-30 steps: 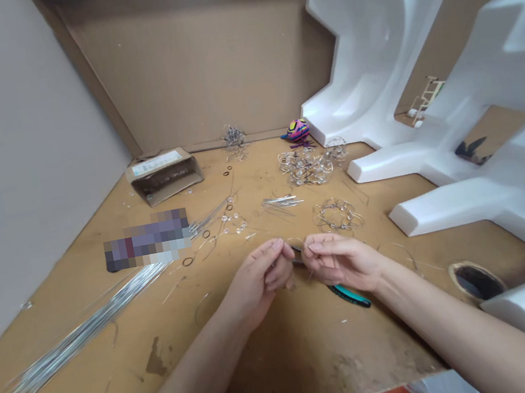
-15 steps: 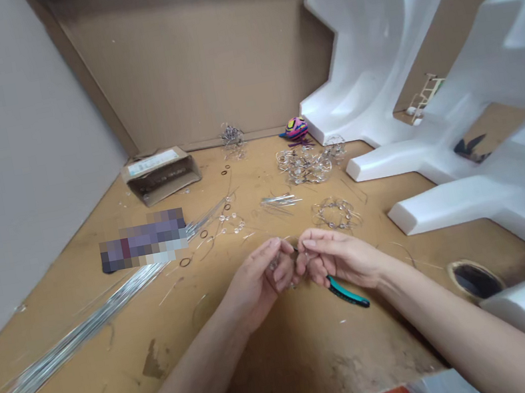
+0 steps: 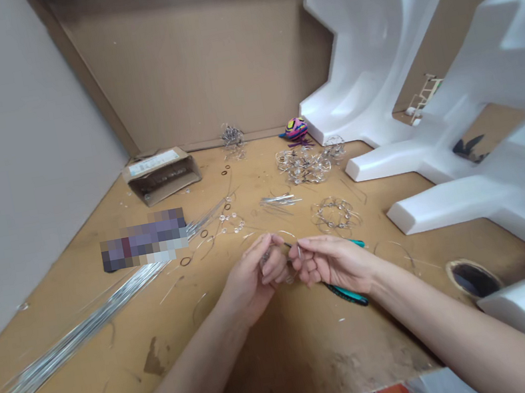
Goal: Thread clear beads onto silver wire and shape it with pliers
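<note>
Seen from the person's head, the single camera faces forward and down, close above the wooden workbench, with the left hand and right hand low in view and the cardboard back panel far off.

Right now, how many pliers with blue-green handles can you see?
1. The teal-handled pliers are at the right hand, with teal showing on both sides of it, so part of them is hidden. I can't tell if another pair is hidden there.
</note>
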A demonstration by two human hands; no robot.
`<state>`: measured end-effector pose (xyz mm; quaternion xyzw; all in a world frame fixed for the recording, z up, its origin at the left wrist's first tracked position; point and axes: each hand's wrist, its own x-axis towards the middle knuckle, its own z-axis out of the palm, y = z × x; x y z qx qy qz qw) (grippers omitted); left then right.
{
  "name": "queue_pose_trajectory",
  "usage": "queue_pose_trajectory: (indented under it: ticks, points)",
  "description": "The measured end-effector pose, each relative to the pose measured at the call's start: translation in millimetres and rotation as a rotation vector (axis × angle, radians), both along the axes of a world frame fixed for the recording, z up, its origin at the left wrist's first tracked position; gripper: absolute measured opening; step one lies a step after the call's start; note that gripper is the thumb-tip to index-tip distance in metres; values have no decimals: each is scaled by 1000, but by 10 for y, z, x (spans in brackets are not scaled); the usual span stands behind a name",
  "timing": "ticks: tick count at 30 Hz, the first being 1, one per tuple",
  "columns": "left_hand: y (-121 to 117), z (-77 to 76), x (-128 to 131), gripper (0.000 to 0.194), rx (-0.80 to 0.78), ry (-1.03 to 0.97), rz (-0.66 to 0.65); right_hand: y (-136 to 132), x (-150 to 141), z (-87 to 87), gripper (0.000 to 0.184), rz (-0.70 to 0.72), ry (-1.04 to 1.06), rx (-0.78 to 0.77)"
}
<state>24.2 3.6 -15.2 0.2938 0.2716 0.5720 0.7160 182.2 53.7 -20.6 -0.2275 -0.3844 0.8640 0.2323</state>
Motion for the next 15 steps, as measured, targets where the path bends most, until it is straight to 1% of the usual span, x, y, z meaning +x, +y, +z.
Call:
queue_pose_trajectory:
  ticks: [4,7,12,15]
  points:
    - [-4,-6,-1,24,-5,5,8,3,0,-5,25,-8,-1,-52]
    - [-8,0,0,26,-7,9,16,1,0,-16,24,-17,3,-60]
    - [-12,4,17,27,-26,-17,43,-10,-11,-17,19,-22,62,-24]
    - [-13,-5,25,27,-17,-41,52,-17,-13,-14,20,-23,92,8]
